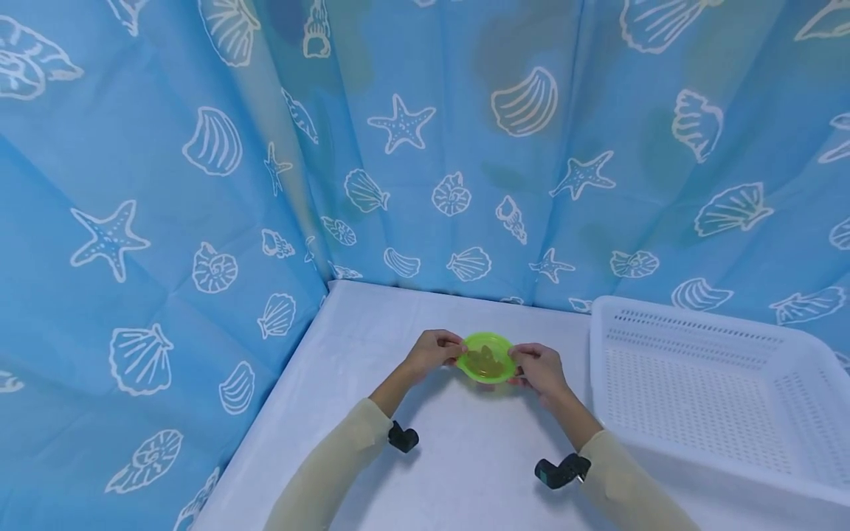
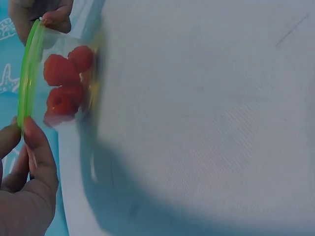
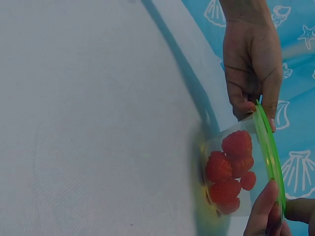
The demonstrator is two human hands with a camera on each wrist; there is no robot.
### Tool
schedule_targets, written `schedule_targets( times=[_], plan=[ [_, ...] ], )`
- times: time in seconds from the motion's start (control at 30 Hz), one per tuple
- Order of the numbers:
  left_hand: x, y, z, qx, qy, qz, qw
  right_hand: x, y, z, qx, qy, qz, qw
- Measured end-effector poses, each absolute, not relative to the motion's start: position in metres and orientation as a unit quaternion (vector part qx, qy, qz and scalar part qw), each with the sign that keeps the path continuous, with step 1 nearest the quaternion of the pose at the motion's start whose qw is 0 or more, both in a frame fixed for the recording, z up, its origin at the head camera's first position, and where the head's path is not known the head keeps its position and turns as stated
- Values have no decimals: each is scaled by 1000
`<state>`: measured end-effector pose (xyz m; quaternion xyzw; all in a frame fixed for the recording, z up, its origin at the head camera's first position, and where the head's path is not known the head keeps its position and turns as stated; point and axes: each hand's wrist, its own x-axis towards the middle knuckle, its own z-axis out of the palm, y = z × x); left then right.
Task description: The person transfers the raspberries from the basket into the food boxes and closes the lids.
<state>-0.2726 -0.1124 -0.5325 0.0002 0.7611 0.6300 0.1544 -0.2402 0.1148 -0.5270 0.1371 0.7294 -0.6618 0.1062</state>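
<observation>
A small clear tub (image 2: 83,115) with several red raspberries (image 3: 224,169) inside is closed by a round green lid (image 1: 487,358). My left hand (image 1: 430,352) pinches the lid's rim on the left, thumb and fingers on either side of it. On the opposite edge, my right hand (image 1: 541,366) grips the same rim between thumb and fingers. Both wrist views show the tub from the side, upright over the white tabletop (image 1: 451,457), its bottom close to the surface. In the head view the lid covers most of the raspberries.
A large white perforated basket (image 1: 690,450) stands on the table at the right. Behind and to the left hangs a blue curtain (image 1: 412,177) printed with white shells and starfish. Black wrist devices (image 1: 561,470) sit by both sleeves.
</observation>
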Motion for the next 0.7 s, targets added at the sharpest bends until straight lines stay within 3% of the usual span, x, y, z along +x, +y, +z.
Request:
schedule_targets(
  times=[0.2,0.3,0.7],
  plan=[
    [-278,-109,-533,1,786,600,149,-246,116,-528,139,739,-647,123],
    [-279,-108,-530,13,826,551,120,-245,115,-518,115,778,-607,115],
    [-280,-112,-497,148,964,207,-78,-225,138,-438,-118,944,-302,-60]
  ],
)
